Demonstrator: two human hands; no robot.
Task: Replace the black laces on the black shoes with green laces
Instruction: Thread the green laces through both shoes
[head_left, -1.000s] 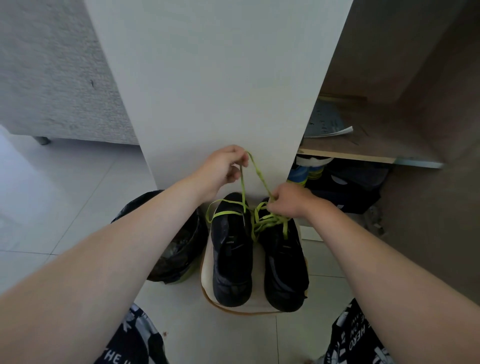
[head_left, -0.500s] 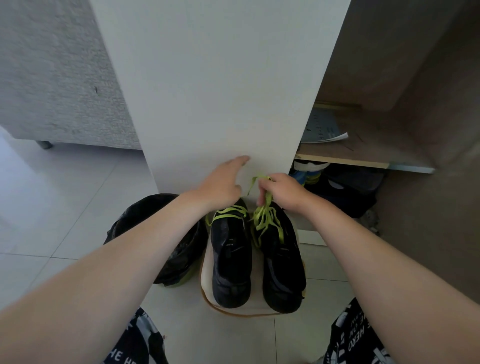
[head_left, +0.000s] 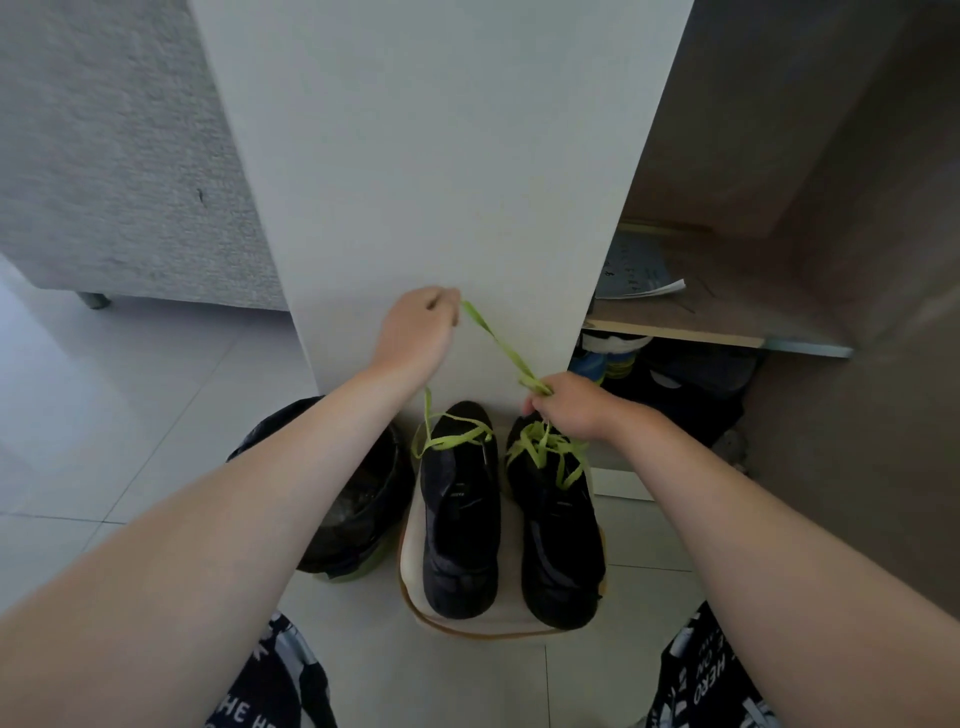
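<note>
Two black shoes stand side by side on a white stool (head_left: 410, 540), toes toward me. The left shoe (head_left: 460, 525) has a green lace (head_left: 457, 439) lying loosely across its far end. The right shoe (head_left: 558, 540) carries green lace (head_left: 545, 449) crossed through its eyelets. My left hand (head_left: 415, 332) is raised against the white panel and pinches one end of a green lace strand (head_left: 498, 340). That strand runs taut down to my right hand (head_left: 569, 402), which grips it just above the right shoe's far end.
A white cabinet panel (head_left: 441, 182) rises right behind the shoes. A bin lined with a black bag (head_left: 358, 504) stands left of the stool. Open shelving at right holds papers (head_left: 639, 270) and other shoes (head_left: 613, 358). A grey sofa (head_left: 104, 156) is far left.
My left hand, open over the left shoe half a second ago, has closed on a lace end and lifted up and left, pulling the strand taut. My right hand stays at the right shoe.
</note>
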